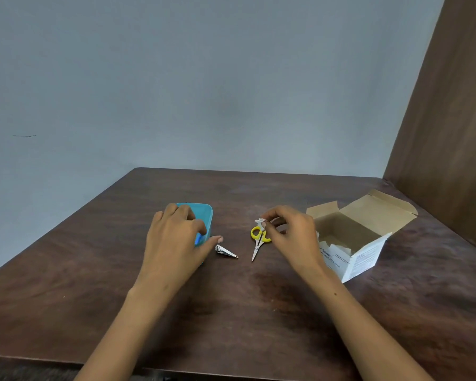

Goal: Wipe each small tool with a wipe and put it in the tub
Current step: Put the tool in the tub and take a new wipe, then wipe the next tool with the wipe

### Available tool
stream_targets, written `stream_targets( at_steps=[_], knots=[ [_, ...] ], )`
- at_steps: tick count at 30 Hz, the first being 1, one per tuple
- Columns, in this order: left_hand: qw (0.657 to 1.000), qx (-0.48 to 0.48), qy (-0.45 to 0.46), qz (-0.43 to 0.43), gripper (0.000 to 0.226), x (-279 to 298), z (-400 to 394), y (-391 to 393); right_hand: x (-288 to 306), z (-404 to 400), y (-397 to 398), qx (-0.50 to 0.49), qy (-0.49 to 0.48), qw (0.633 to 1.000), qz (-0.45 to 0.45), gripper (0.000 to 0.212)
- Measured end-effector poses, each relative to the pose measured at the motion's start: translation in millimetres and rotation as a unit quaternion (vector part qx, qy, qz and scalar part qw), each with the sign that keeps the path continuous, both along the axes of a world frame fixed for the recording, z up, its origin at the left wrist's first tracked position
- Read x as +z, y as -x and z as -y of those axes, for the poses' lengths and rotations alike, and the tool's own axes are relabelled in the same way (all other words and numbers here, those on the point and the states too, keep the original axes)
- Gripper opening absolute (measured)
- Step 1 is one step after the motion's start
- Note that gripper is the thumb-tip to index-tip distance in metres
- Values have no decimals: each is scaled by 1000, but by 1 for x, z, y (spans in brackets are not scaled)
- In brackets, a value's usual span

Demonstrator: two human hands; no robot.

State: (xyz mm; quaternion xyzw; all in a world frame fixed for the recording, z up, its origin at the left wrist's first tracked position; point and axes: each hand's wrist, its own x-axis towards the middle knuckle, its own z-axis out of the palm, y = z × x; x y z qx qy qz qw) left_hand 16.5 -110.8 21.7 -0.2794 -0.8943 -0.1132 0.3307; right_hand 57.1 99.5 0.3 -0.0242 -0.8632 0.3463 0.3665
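A small blue tub (204,213) stands on the brown table, mostly covered by my left hand (173,237), whose fingers curl over its near rim and whose thumb points right toward a silver nail clipper (226,251) lying just beside the tub. Yellow-handled small scissors (258,242) lie to the right of the clipper, blades pointing toward me. My right hand (289,235) hovers above the scissors' handles and pinches a small white wipe (260,223) between thumb and fingertips. What is inside the tub is hidden.
An open white cardboard box of alcohol swabs (355,243) stands at the right, flaps up. A brown wooden panel (451,133) rises at the far right. The table (231,312) ends at a grey wall behind and at its near edge below my forearms.
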Motion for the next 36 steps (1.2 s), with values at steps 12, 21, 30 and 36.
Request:
stream_targets(
  at_steps=[12, 21, 30, 36],
  knots=[
    [965, -56, 242, 86, 27, -9, -66, 13, -1, -8, -4, -21, 1, 1000, 6, 2],
    [946, -60, 294, 121, 28, -16, -71, 15, -2, -3, -4, -11, 0, 1000, 29, 8],
    [913, -122, 316, 228, 41, -13, -65, 23, 0, -4, -6, -17, -3, 999, 35, 11],
    [924, -142, 222, 277, 32, -8, -66, 18, 3, -3, -9, -19, 3, 999, 46, 14]
  ],
)
